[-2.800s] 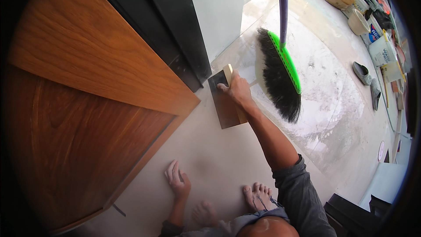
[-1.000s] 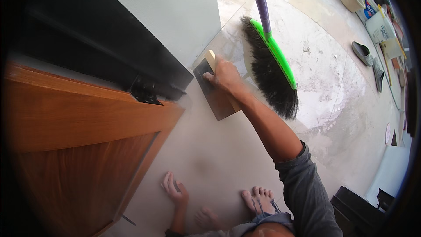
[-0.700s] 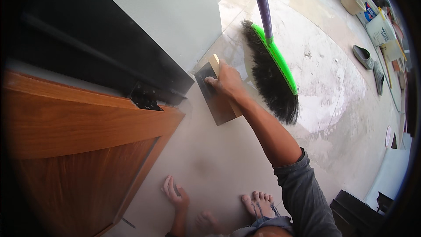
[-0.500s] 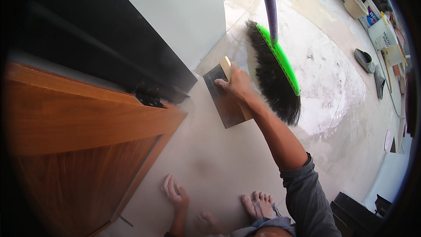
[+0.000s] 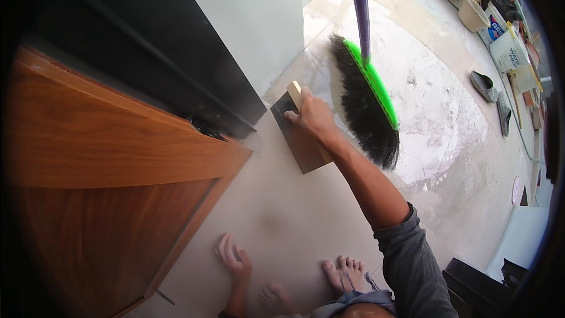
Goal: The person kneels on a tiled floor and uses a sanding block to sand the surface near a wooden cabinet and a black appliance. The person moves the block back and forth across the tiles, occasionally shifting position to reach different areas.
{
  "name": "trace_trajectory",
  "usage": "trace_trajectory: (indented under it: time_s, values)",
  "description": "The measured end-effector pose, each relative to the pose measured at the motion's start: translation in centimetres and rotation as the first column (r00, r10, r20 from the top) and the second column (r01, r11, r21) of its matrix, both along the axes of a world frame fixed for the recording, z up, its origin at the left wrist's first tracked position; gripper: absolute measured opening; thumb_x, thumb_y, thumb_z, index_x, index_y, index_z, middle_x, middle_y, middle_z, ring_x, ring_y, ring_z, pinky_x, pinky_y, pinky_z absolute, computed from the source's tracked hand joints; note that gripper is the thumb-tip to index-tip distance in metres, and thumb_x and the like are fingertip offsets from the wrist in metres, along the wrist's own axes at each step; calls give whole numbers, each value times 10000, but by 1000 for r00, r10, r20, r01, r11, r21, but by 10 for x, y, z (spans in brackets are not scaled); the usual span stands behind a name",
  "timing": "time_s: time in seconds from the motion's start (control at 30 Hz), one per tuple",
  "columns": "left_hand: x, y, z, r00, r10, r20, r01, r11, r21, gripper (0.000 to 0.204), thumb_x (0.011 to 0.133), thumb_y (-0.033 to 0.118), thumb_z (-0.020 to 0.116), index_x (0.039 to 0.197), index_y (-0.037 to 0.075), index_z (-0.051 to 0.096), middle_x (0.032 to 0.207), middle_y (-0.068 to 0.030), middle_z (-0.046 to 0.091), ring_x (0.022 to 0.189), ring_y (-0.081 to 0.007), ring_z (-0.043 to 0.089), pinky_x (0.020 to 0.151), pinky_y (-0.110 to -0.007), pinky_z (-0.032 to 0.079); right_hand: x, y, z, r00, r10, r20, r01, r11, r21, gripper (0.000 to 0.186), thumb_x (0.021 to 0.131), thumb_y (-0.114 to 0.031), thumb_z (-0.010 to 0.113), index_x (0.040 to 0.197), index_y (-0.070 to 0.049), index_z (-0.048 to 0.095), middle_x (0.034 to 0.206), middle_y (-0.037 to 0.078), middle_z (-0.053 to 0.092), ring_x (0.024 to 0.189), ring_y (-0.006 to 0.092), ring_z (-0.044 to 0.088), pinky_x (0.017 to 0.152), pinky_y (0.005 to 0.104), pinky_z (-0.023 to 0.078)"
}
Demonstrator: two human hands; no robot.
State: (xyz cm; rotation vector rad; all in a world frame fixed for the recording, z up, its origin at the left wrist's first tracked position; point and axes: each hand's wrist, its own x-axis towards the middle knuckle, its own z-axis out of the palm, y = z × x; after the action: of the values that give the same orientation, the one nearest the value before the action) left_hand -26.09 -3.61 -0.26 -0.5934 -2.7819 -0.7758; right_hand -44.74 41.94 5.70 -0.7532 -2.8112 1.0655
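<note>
My right hand (image 5: 316, 119) is closed on a wide scraper (image 5: 299, 148), a dark rectangular blade with a pale wooden grip along one edge. My thumb lies on the blade's face, and the fingers wrap over the wooden edge. One blade corner comes close to the lower end of the black door frame (image 5: 235, 91). My left hand (image 5: 235, 259) is held low beside the brown wooden door (image 5: 112, 153), its fingers loosely apart with nothing in them. Just right of the scraper, a broom (image 5: 374, 85) with black bristles, a green head and a purple handle rests on the floor.
Pale dusty floor tiles (image 5: 271, 200) carry whitish smears on the right. Grey shoes (image 5: 484, 86), buckets (image 5: 509, 50) and a cream tub (image 5: 473, 15) line the far right. A grey wall (image 5: 253, 17) meets the frame. My bare foot (image 5: 343, 274) stands near the bottom.
My right hand and the scraper show slightly further left. The whole scene has shifted a little as the view moved. My left hand stays almost still.
</note>
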Motion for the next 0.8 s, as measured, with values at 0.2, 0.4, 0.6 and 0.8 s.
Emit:
trace_trajectory:
  time_s: [0.2,0.4,0.6,0.8]
  values:
    - [1,-1,-1,1000,-1,16,0,1000,28,421,1011,63,573,1406,-72,626,1396,-271,657,1252,-478,633,1088,-611,461,3,4,-5,1000,-25,-19,24,999,-21,688,880,-399,912,1292,33,571,1090,368,754,1045,545,733,929,600,571]
    - [3,-2,-3,1000,-1,17,1,1000,-4,423,1010,59,574,1408,-74,624,1402,-264,657,1251,-473,633,1100,-609,452,3,2,0,1000,20,13,-20,1000,12,703,873,-410,912,1286,48,575,1097,367,754,1042,544,735,918,590,581]
    - [3,-2,-2,999,-2,40,0,999,34,432,1011,62,576,1422,-67,619,1409,-255,659,1265,-467,631,1117,-611,440,13,-12,2,995,81,60,-82,996,19,703,875,-409,914,1289,45,572,1091,357,756,1034,548,734,922,598,579]
    - [2,-6,-4,1000,0,29,0,1000,3,434,1012,62,587,1428,-57,622,1423,-254,656,1287,-467,622,1134,-620,427,37,-54,9,980,173,96,-165,982,-87,707,904,-371,894,1365,44,555,1126,352,753,1081,540,725,953,598,568]
